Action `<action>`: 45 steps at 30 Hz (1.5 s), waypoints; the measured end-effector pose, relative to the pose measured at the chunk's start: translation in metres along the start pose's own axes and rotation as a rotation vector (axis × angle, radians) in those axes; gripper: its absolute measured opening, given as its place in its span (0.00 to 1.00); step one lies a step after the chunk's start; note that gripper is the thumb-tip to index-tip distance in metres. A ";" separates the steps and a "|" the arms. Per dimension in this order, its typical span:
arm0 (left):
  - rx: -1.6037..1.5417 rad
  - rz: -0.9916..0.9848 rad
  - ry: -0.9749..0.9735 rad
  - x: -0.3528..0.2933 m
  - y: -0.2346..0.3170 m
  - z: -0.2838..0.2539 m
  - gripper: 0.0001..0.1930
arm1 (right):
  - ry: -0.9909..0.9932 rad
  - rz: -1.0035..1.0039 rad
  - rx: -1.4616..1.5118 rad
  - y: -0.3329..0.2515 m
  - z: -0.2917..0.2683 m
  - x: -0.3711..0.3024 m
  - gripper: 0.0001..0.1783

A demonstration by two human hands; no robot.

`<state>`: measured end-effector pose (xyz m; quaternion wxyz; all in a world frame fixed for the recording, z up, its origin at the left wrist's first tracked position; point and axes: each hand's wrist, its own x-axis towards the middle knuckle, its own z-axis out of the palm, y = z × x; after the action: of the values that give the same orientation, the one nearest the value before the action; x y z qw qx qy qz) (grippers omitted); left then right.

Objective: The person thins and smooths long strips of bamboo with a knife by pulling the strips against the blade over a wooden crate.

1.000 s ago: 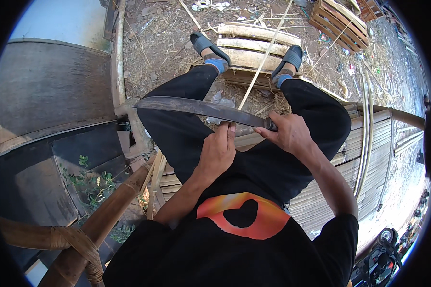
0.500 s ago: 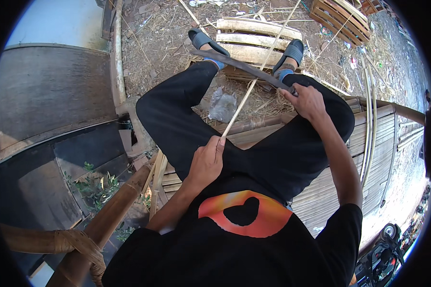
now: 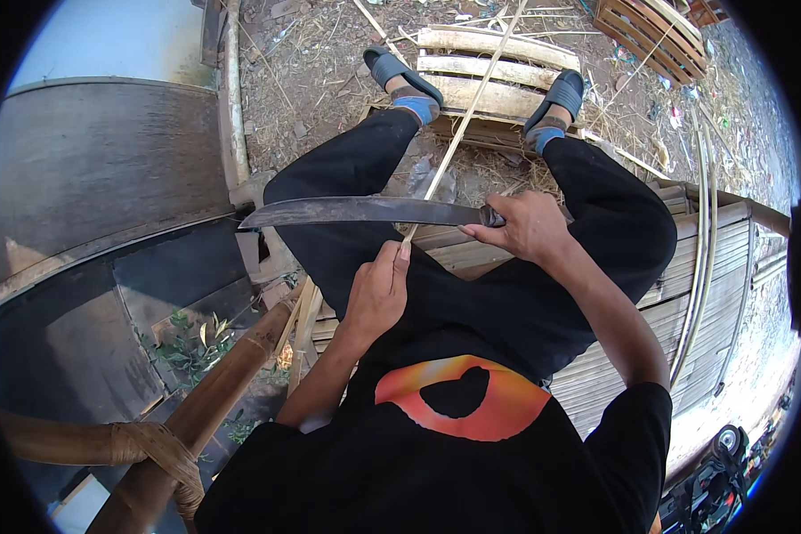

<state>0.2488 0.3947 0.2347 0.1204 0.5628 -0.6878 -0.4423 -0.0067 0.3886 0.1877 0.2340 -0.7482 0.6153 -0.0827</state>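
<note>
My right hand (image 3: pixel 532 228) is wrapped round the dark handle of a machete (image 3: pixel 347 211). Its long grey blade points left and lies across a pale bamboo strip (image 3: pixel 465 120), close above my left fingers. Between thumb and fingers, my left hand (image 3: pixel 378 292) pinches the near end of that strip in front of my lap. From there the strip slants away and to the right, passing over a slatted wooden crate (image 3: pixel 498 100) between my feet. Whether the blade presses on the strip or only rests over it, I cannot tell.
I sit on a bamboo-slat bench (image 3: pixel 685 307), with long bamboo strips (image 3: pixel 705 222) lying over its right side. A bamboo pole frame (image 3: pixel 209 392) stands at my left, beside dark panels (image 3: pixel 89 329). Another wooden crate (image 3: pixel 654 36) is at the far right. A clear plastic bag (image 3: pixel 432 181) lies below.
The machete has come nearer along the strip toward my left hand, and its blade has swung from slanting away to nearly level. My left hand keeps its pinch on the strip.
</note>
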 end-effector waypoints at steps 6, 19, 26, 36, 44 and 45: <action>-0.003 -0.048 -0.018 -0.026 -0.006 -0.013 0.17 | 0.029 0.341 -0.025 0.059 -0.016 0.021 0.38; 0.082 0.023 0.013 -0.019 -0.010 -0.008 0.14 | -0.028 0.128 -0.048 0.041 -0.012 0.013 0.36; 0.058 -0.031 -0.048 -0.046 -0.019 -0.001 0.12 | -0.025 0.416 -0.073 0.117 -0.020 0.015 0.40; 0.133 0.036 -0.021 -0.056 -0.023 -0.026 0.11 | -0.060 0.469 -0.015 0.131 -0.022 0.024 0.40; 0.187 0.019 -0.055 -0.065 -0.036 -0.025 0.10 | -0.161 0.208 -0.041 0.052 -0.021 0.019 0.39; 0.190 0.030 -0.038 -0.064 -0.037 -0.025 0.10 | -0.207 0.147 -0.021 0.042 -0.026 0.020 0.38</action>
<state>0.3117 0.4404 0.2432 0.0600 0.5530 -0.7370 -0.3839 -0.0503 0.3574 0.1885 0.2937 -0.7080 0.6420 0.0190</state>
